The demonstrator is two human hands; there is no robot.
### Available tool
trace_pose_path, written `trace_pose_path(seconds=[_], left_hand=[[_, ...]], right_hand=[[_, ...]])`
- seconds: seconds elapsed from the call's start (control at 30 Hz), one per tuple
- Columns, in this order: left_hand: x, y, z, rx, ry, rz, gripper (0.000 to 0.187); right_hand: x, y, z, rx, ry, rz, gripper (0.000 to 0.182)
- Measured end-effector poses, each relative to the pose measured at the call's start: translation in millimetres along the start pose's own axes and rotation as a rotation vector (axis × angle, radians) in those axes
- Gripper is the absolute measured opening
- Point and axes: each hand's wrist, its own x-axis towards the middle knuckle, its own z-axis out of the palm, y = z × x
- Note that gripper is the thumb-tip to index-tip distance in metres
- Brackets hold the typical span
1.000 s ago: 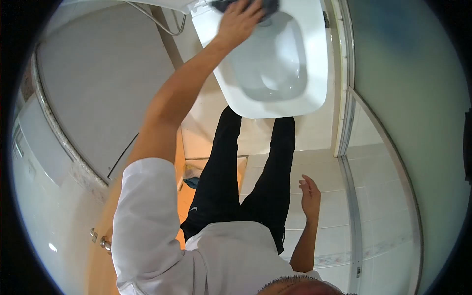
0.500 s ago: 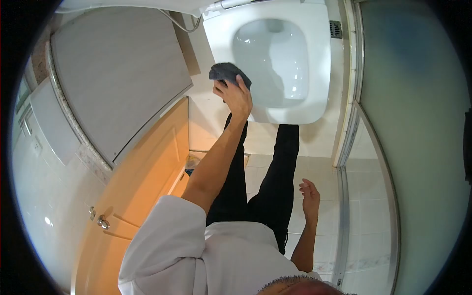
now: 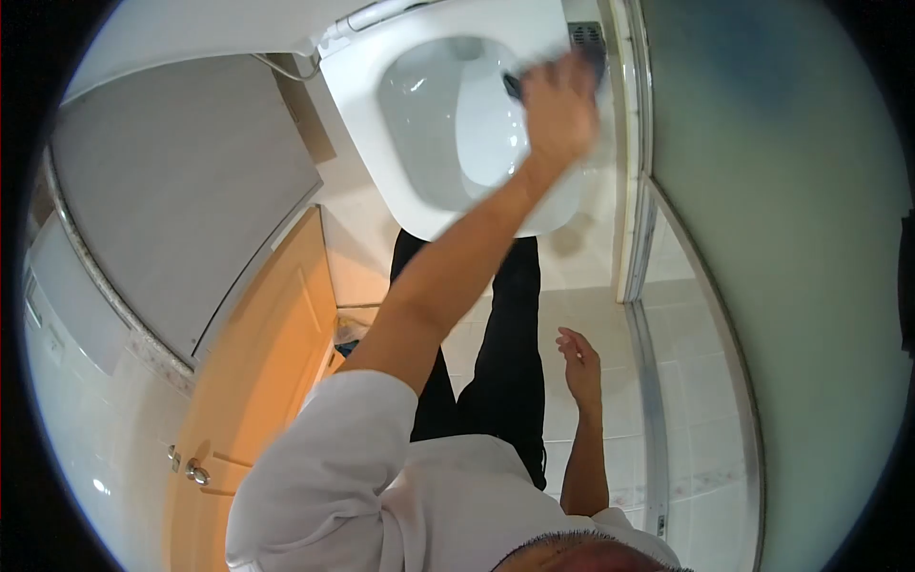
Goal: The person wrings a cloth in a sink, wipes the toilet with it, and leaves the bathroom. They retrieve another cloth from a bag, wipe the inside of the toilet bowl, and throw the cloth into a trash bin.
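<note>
My left hand (image 3: 562, 110) is stretched across the toilet (image 3: 372, 143) to its right-hand rim, blurred by motion. Under its fingers is a dark grey cloth (image 3: 513, 87), mostly hidden, with part of it hanging over the inner edge of the rim. The cloth appears to lie against the seat surface. My right hand (image 3: 581, 367) hangs low at my side over the tiled floor, holding nothing, its fingers loosely bent and apart.
A grey cabinet (image 3: 181, 181) and an open orange door (image 3: 257, 381) with a round knob stand on the left. On the right is a frosted glass shower panel (image 3: 762, 238) in a metal frame. A floor drain (image 3: 587, 34) lies beside the toilet.
My left hand has carried the cloth from the toilet's left rim across to its right rim. The view has shifted a little to the right. My right hand still hangs loosely.
</note>
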Motion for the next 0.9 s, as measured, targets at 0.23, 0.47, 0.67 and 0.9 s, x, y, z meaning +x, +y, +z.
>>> trace_pose_path(seconds=[0.23, 0.47, 0.67, 0.9], left_hand=[[-107, 61, -61, -0.446, -0.333, -0.149, 0.041], [-34, -20, -45, -0.171, -0.294, 0.206, 0.052], [-204, -14, -94, -0.069, -0.707, 0.308, 0.034], [-203, -176, -172, 0.185, -0.493, 0.111, 0.051]], right_hand=[[-1, 13, -29, 0.054, 0.035, -0.005, 0.034], [11, 28, -22, 0.102, 0.031, -0.007, 0.033], [1, 23, -14, 0.123, -0.045, 0.011, 0.03], [10, 55, -38, 0.048, 0.0, 0.026, 0.031]])
